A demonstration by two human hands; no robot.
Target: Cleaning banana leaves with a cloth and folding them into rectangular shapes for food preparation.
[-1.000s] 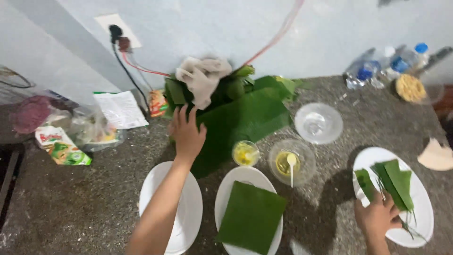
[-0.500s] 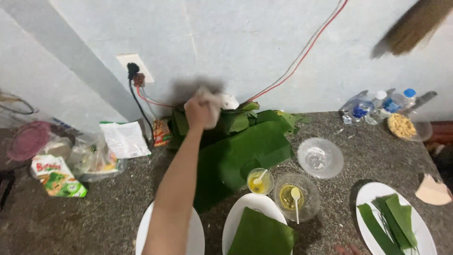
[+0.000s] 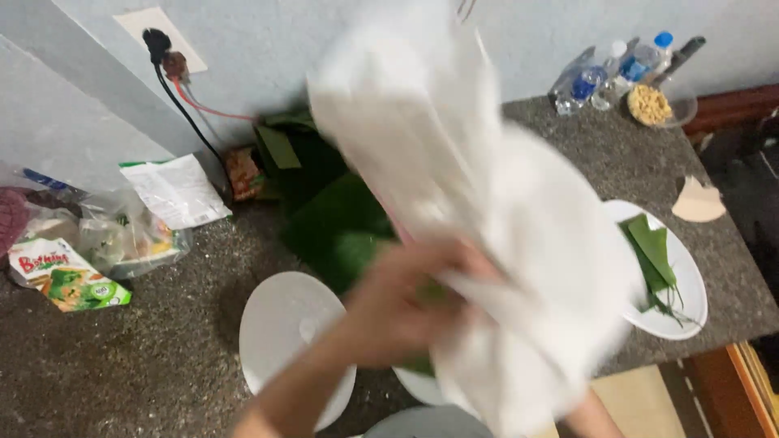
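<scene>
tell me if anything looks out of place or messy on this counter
Nothing looks spilled or broken. The oddest thing is a white cloth, motion-blurred, held up by the left hand and hiding the middle plates. Packets lie loosely at the left.

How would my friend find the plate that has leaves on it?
Look at the dark speckled counter, at its right end by the edge. An oval white plate sits there with narrow green leaf strips on it. The other white plate, further left, is bare.

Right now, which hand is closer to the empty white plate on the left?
The left hand. It grips the white cloth just right of the empty white plate. The right hand is hidden behind the cloth; only a bit of arm shows at the bottom edge, farther right.
</scene>
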